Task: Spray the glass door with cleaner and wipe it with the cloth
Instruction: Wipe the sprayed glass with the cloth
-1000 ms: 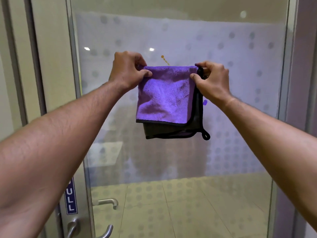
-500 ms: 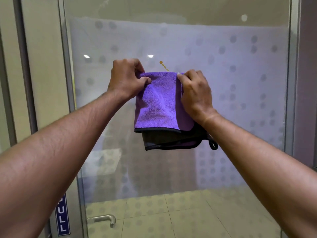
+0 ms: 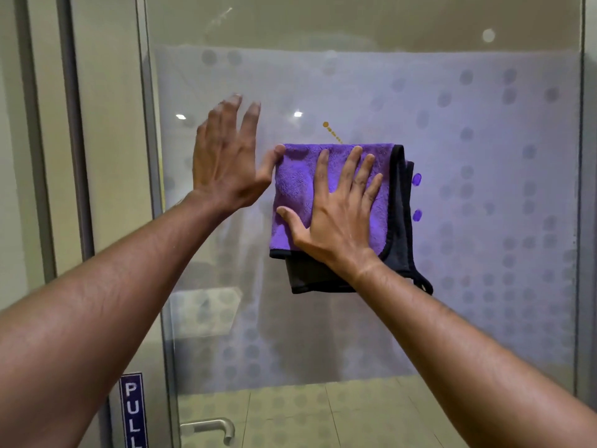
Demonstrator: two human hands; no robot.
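The right hand (image 3: 339, 218), which pinched a corner a moment ago, now presses the folded purple microfibre cloth (image 3: 300, 189) with flat, spread fingers against the frosted glass door (image 3: 484, 189). Beside it, the left hand (image 3: 226, 169) has let go, fingers splayed, thumb touching the cloth's upper left corner. Wiping looks ready to begin.

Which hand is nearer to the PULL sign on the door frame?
Left. The left hand is up and slightly right of the PULL sign; the right hand, flat on the purple cloth, is farther right.
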